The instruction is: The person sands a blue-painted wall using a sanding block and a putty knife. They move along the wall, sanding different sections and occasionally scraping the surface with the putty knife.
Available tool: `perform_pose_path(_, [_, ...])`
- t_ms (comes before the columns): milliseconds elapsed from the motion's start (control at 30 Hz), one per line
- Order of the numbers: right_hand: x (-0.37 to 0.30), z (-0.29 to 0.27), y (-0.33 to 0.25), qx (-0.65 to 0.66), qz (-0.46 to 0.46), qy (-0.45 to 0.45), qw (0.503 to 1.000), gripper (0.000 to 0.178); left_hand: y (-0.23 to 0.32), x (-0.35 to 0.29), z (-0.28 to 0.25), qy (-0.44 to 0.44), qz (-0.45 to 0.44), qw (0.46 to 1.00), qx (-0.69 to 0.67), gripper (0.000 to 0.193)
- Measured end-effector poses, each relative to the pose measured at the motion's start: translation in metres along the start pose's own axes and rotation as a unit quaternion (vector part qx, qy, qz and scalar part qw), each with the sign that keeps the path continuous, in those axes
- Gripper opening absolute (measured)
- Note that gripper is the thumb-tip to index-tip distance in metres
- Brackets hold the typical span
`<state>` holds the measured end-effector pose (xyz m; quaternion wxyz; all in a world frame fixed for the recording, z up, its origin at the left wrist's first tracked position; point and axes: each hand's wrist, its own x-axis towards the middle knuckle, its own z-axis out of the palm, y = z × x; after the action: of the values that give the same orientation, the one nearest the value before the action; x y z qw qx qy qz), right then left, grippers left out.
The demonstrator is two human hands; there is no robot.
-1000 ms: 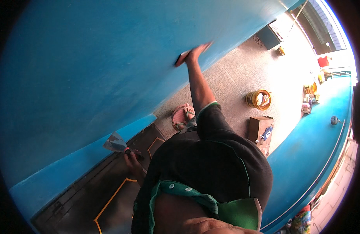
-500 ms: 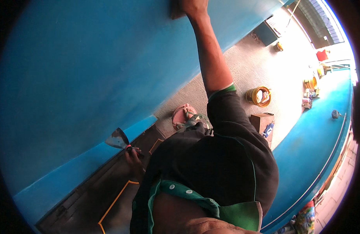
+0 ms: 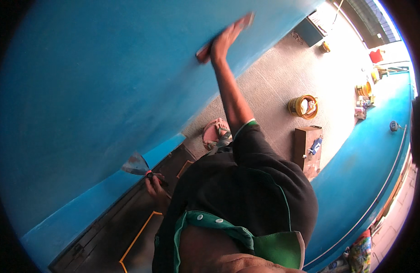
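Note:
My right arm reaches up to the blue wall (image 3: 105, 82), where my right hand (image 3: 224, 42) presses flat against the surface. Under its palm sits a flat brown piece (image 3: 203, 53) that looks like sandpaper; motion blurs the fingers, and most of the piece is hidden by them. Lower down on the left, my left hand (image 3: 156, 185) grips the dark handle of a wide putty knife (image 3: 136, 164). Its broad grey blade, smeared with residue, points up and left in front of the wall's lighter blue lower band (image 3: 78, 200), apart from my right hand.
A dark panel with orange lines (image 3: 141, 232) lies below my left hand. My sandalled foot (image 3: 222, 128) is by a round pink thing (image 3: 210, 133). On the floor stand a yellow bucket (image 3: 293, 108) and a brown box (image 3: 301, 148); another blue wall (image 3: 360, 173) runs along the right.
My right hand has slid down the wall toward me with the flat brown piece, and its elbow has bent. My left hand and the putty knife have barely moved.

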<state>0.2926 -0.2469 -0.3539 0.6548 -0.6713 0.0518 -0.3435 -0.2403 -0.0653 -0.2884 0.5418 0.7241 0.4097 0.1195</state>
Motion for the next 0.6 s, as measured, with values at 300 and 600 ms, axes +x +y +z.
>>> perform_pose_path(300, [0.099,0.006,-0.142,-0.023,-0.249,-0.029,0.968,0.057,-0.010,-0.002,-0.007,0.011,0.034,0.999,0.011,0.029])
perform_pose_path(600, [-0.084,-0.004,0.052,0.047,0.237,0.039,0.969,0.061,-0.027,0.000,-0.010,0.009,0.076,0.996,0.050,0.025])
